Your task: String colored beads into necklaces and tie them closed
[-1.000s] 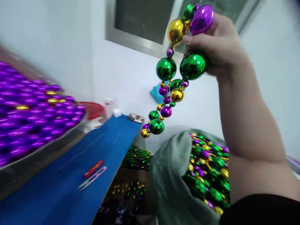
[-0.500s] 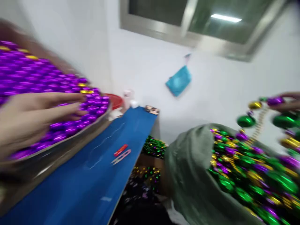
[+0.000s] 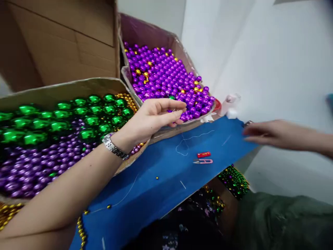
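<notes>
My left hand [image 3: 153, 116], with a metal watch on its wrist, reaches over the front edge of a cardboard box of purple beads [image 3: 166, 76]. Its thumb and fingertips pinch what looks like a thin needle [image 3: 173, 111]. A white thread [image 3: 186, 144] lies looped on the blue table top [image 3: 161, 173] just below that hand. My right hand [image 3: 270, 133] hovers blurred at the table's far right corner, fingers stretched out and holding nothing.
A nearer box [image 3: 65, 139] holds large green beads, small purple ones and some gold. Red-handled snips [image 3: 203, 158] and a few loose gold beads lie on the blue top. A green sack [image 3: 283, 222] sits at lower right, with bagged beads [image 3: 234, 178] under the table.
The view swung from the sack to the bead boxes. My right hand let go of the large bead string and now hovers bare. My left hand moved to the purple bead box's edge.
</notes>
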The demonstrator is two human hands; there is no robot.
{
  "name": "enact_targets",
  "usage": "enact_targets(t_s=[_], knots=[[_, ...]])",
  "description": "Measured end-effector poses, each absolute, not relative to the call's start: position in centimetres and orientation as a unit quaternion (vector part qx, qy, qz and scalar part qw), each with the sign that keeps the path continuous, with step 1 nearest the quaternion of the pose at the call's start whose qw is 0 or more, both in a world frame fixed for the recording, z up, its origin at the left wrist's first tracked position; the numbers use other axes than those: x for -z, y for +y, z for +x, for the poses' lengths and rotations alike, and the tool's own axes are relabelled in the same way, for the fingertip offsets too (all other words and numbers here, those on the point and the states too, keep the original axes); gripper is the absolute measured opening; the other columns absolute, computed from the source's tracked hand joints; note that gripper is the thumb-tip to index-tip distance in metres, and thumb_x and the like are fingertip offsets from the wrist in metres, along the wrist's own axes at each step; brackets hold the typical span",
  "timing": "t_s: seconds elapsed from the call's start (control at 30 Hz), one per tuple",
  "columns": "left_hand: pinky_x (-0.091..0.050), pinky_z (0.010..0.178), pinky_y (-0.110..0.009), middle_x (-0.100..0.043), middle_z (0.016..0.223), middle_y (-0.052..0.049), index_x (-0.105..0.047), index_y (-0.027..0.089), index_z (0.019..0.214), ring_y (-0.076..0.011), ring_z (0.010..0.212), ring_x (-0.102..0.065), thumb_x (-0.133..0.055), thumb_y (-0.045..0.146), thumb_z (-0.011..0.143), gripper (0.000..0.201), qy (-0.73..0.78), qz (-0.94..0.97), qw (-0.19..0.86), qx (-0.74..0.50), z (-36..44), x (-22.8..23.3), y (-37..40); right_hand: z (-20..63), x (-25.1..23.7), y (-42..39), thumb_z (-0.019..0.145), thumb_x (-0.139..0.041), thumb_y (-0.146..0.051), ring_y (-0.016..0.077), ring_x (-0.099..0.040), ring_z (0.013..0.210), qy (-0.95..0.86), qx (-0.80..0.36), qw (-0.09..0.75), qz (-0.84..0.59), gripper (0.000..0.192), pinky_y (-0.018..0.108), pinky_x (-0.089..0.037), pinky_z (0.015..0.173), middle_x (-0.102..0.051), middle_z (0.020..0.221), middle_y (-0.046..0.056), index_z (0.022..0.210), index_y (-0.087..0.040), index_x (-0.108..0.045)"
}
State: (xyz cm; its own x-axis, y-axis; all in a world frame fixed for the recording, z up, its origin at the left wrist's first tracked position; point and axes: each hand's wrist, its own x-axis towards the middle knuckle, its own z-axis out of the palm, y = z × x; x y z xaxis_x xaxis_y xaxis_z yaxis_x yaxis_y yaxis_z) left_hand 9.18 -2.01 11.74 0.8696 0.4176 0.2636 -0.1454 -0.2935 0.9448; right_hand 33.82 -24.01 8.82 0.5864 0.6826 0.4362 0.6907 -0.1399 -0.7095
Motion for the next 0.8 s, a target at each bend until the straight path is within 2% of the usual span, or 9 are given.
enact_targets(t_s=[0.07,0.13,0.23,0.33,0.47,0.57,0.67,0.8], knots=[[-0.057,0.073,-0.029,-0.07,0.101,-0.01,-0.065,0.014,0.111,-0.0194,0.084,-0.068,-0.062,0.025,0.081,0.032,0.111,0.764,0.584,-0.25,7.8,-11.4,-2.1,30.3,-5.3,-20.1,0.088,-0.057,-0.029,0.0059,-0.058,0.053,-0.629,-0.128,0.331,-0.692,0.015,0.019,-0.047,0.052,-0.065,0.073,-0.002,0.083,-0.02,-0.066],[-0.056,0.076,-0.03,-0.07,0.102,-0.01,-0.065,0.015,0.111,-0.0198,0.086,-0.068,-0.062,0.025,0.082,0.032,0.14,0.761,0.58,-0.257,6.2,-10.9,-2.2,25.6,-0.9,-16.3,0.076,-0.07,-0.025,0.0096,-0.062,0.062,-0.742,-0.202,0.204,-0.606,0.005,0.021,-0.049,0.059,-0.066,0.075,-0.003,0.08,-0.023,-0.067],[-0.056,0.078,-0.03,-0.069,0.106,-0.009,-0.065,0.017,0.111,-0.0195,0.088,-0.067,-0.062,0.026,0.082,0.031,0.199,0.756,0.566,-0.261,3.6,-10.1,-2.6,19.3,5.2,-12.6,0.081,-0.063,-0.02,0.0148,-0.063,0.08,-0.809,-0.21,0.103,-0.54,0.014,0.024,-0.048,0.067,-0.066,0.091,0.0,0.094,-0.025,-0.066],[-0.056,0.078,-0.029,-0.069,0.106,-0.008,-0.065,0.017,0.111,-0.019,0.089,-0.067,-0.062,0.026,0.082,0.03,0.256,0.746,0.557,-0.261,0.7,-9.2,-2.8,16.5,9.0,-11.4,0.085,-0.052,-0.009,0.0191,-0.059,0.09,-0.837,-0.193,0.043,-0.51,0.023,0.028,-0.047,0.072,-0.063,0.098,0.005,0.1,-0.023,-0.063],[-0.054,0.079,-0.028,-0.068,0.11,-0.009,-0.063,0.017,0.113,-0.0181,0.091,-0.066,-0.061,0.025,0.083,0.031,0.296,0.729,0.557,-0.265,-2.6,-8.1,-2.6,16.5,10.9,-11.0,0.085,-0.046,-0.004,0.0238,-0.057,0.092,-0.861,-0.178,-0.002,-0.477,0.024,0.032,-0.046,0.072,-0.062,0.096,0.011,0.096,-0.018,-0.061],[-0.054,0.077,-0.028,-0.068,0.11,-0.009,-0.062,0.016,0.114,-0.0188,0.091,-0.066,-0.06,0.027,0.084,0.032,0.316,0.724,0.555,-0.261,-4.1,-7.5,-2.8,15.9,10.8,-10.8,0.086,-0.044,-0.006,0.0235,-0.058,0.087,-0.869,-0.17,-0.006,-0.464,0.021,0.032,-0.046,0.071,-0.062,0.093,0.012,0.094,-0.017,-0.06],[-0.054,0.078,-0.031,-0.068,0.11,-0.009,-0.061,0.016,0.116,-0.0204,0.094,-0.065,-0.058,0.028,0.085,0.034,0.319,0.731,0.549,-0.249,-4.8,-6.7,-3.4,13.8,10.3,-10.6,0.087,-0.048,-0.015,0.0208,-0.059,0.083,-0.881,-0.177,0.017,-0.438,0.018,0.03,-0.046,0.073,-0.061,0.091,0.009,0.1,-0.018,-0.059],[-0.052,0.082,-0.032,-0.067,0.113,-0.009,-0.06,0.016,0.118,-0.0213,0.099,-0.063,-0.054,0.028,0.086,0.034,0.294,0.761,0.533,-0.224,-5.8,-4.7,-4.2,10.2,10.1,-10.4,0.09,-0.047,-0.02,0.0169,-0.06,0.087,-0.892,-0.201,0.07,-0.398,0.026,0.026,-0.046,0.077,-0.061,0.097,0.005,0.114,-0.023,-0.055]])
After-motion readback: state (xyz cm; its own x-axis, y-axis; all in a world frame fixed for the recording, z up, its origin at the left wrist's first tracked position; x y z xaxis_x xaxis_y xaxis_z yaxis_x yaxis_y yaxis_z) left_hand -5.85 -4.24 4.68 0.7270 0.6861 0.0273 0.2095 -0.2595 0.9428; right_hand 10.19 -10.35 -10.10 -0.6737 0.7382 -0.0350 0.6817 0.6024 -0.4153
